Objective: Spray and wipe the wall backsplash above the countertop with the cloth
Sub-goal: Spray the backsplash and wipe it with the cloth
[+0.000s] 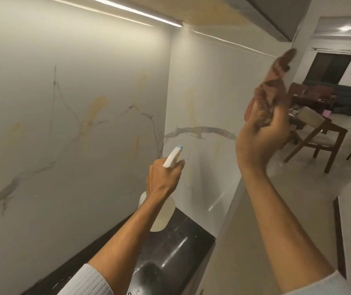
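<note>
The white marble backsplash [68,124] with grey veins and yellowish streaks fills the left and turns a corner to an end panel [208,99]. My left hand [164,179] grips a translucent spray bottle [163,211] by its neck; the white nozzle with a blue tip [175,154] points at the corner. My right hand [259,141] is raised near the end panel's outer edge and holds a crumpled brown cloth [272,88], blurred, off the wall.
A glossy black countertop [176,248] runs below the backsplash. A lit strip [136,11] sits under the upper cabinet [276,15]. Beyond the end panel a room opens at the right with a wooden chair [317,135] and a table behind it.
</note>
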